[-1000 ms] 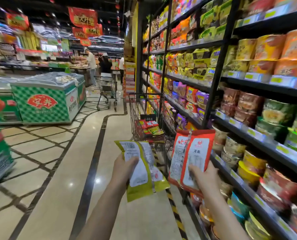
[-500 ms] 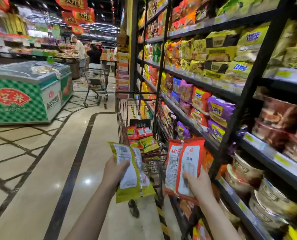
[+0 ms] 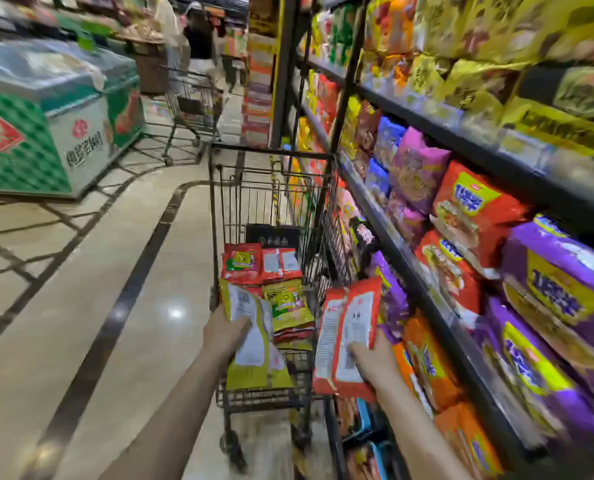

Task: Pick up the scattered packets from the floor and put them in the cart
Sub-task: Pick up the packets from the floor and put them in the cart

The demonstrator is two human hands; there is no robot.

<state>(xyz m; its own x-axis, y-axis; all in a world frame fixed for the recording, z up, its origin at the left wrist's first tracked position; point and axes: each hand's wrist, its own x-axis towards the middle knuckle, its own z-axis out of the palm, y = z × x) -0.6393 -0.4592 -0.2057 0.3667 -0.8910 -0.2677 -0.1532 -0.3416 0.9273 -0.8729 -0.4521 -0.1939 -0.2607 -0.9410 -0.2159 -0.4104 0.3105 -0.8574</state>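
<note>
I see my left hand (image 3: pixel 224 332) holding the yellow plastic packets (image 3: pixel 254 344) over the near end of the black wire cart (image 3: pixel 271 157), long axis upright, white label side toward me. My right hand (image 3: pixel 375 363) holds the red plastic packets (image 3: pixel 347 332) upright, just right of the cart. I cannot read the label print.

Yellow packets (image 3: pixel 254 344) in left hand (image 3: pixel 224 332), red packets (image 3: pixel 347 337) in right hand (image 3: pixel 375 363), above cart (image 3: pixel 271 155).
</note>
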